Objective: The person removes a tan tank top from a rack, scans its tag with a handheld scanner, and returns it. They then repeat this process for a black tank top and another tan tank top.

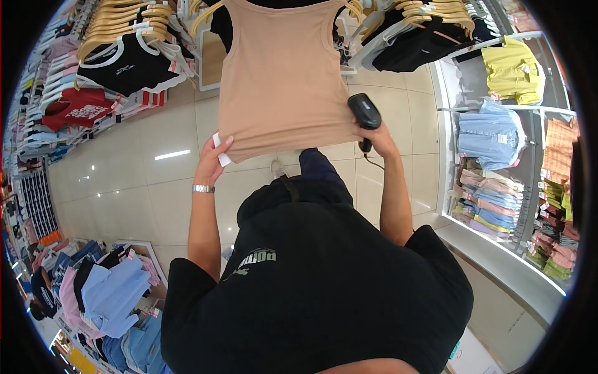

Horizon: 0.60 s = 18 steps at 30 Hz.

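Note:
A beige sleeveless tank top (283,81) is stretched out in front of me, its straps toward the rack at the top of the view. My left hand (215,153) pinches its lower left corner, thumb on top. A white tag or card (220,148) sticks out beside that thumb, and its print cannot be read. At the lower right of the hem, my right hand (380,138) is wrapped round a black corded device shaped like a barcode scanner (365,112). The scanner's head lies against the top's right edge. Whether these fingers also grip the fabric is hidden.
Clothes on wooden hangers (128,25) crowd the rack at upper left, with more dark tops (423,47) at upper right. Lit wall shelving (445,143) on the right carries shirts. A display of folded and hung garments (112,296) stands at lower left. The floor (137,162) is glossy tile.

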Tool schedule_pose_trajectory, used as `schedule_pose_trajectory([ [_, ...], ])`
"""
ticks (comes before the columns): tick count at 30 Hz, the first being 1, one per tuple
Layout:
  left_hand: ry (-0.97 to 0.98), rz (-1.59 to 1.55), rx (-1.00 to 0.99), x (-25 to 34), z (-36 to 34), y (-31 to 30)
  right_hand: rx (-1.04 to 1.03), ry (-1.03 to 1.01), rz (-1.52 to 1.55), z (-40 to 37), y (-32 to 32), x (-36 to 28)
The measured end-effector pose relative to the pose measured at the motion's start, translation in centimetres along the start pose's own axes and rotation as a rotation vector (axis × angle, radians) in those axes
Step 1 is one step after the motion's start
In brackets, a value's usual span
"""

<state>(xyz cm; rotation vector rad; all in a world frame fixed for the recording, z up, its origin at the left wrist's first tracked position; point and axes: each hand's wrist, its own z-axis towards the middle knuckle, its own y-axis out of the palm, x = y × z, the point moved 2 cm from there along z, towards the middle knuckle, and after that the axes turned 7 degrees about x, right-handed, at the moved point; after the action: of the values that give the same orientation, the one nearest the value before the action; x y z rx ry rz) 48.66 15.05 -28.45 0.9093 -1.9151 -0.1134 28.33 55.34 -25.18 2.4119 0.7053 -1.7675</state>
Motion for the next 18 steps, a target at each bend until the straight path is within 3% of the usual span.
schedule_pose_trajectory([
  [5, -0.102, -0.454, -0.075, -0.3, -0.8, 4.4, -0.101, -0.028, -0.127, 1.3, 3.1, 2.0],
  [11, -0.201, -0.733, -0.203, 0.3, -1.7, 7.7, -0.108, 0.03, -0.191, 2.3, 5.0, 2.6],
  [14, -0.19, -0.714, -0.236, -0.3, -1.0, 8.0, -0.099, 0.013, -0.224, 2.6, 5.4, 2.6],
  [18, -0.115, -0.463, -0.157, -0.7, -1.1, 9.2, -0.099, 0.028, -0.216, 2.8, 6.1, 2.7],
])
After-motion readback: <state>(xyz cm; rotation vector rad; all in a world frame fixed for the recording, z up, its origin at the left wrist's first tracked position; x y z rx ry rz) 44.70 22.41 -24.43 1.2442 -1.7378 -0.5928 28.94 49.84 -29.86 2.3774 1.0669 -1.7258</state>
